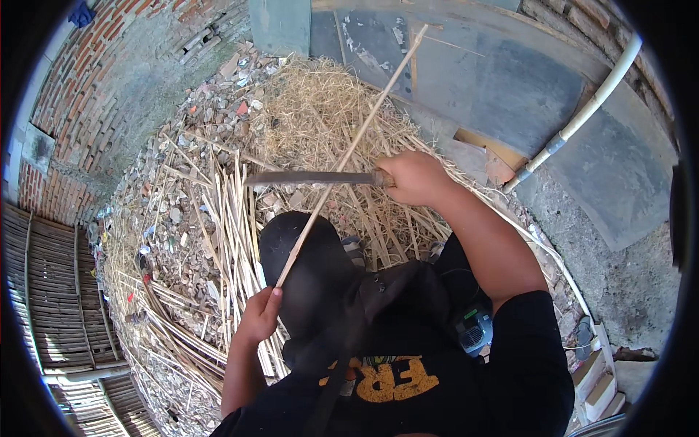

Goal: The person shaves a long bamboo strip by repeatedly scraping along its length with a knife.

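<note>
My left hand (pixel 258 317) is closed around the lower end of a long, thin bamboo strip (pixel 364 131), which slants up and away to the right. In my right hand (pixel 415 178) is the handle of a machete (pixel 309 178), its long dark blade pointing left. The blade lies across the strip a little above my dark-clothed knee (pixel 302 247). Whether blade and strip touch I cannot tell. Most of the handle is hidden by my fingers.
Split bamboo strips (pixel 237 211) lie in a heap left of my legs. Pale shavings (pixel 306 102) cover rubble (pixel 175 211) ahead. A brick wall (pixel 80 116) stands left; dark panels (pixel 517 87) and a white pipe (pixel 593 105) stand right. A slatted bamboo panel (pixel 54 284) is at far left.
</note>
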`<state>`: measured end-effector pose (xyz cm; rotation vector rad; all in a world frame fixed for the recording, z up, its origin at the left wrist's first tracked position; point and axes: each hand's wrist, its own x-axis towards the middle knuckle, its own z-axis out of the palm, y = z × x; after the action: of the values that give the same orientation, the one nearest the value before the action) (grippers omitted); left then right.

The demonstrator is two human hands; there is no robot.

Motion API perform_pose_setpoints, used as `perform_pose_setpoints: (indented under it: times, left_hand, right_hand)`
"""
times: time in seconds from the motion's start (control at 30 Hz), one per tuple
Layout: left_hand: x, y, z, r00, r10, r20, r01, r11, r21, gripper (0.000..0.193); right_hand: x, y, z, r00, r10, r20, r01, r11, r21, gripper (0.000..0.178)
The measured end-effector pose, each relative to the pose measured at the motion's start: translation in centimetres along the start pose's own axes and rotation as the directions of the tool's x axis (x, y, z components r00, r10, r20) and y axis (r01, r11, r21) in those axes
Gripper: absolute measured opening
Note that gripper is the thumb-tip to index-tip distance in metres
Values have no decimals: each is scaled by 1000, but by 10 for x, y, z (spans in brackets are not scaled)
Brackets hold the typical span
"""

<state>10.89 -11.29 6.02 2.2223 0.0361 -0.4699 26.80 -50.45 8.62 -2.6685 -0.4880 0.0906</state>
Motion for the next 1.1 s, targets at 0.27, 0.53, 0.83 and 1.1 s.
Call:
perform_pose_setpoints:
  times: [0.27, 0.53, 0.83, 1.1]
  left_hand:
    - [1, 10, 5, 994, 53, -93, -40, 990, 135, 53]
    - [-1, 11, 1, 999, 15, -32, -12, 997, 73, 51]
    - [0, 17, 3, 995, 61, -82, -47, 986, 163, 51]
    - [2, 6, -1, 1000, 13, 4, -14, 997, 77, 49]
  right_hand:
    - [17, 49, 1, 984, 173, -49, -159, 965, 209, 25]
    - [7, 0, 4, 1000, -2, -28, 3, 999, 47, 20]
    - [17, 93, -4, 943, 214, -257, -167, 967, 191, 29]
    - [-3, -8, -7, 999, -41, -12, 40, 998, -49, 23]
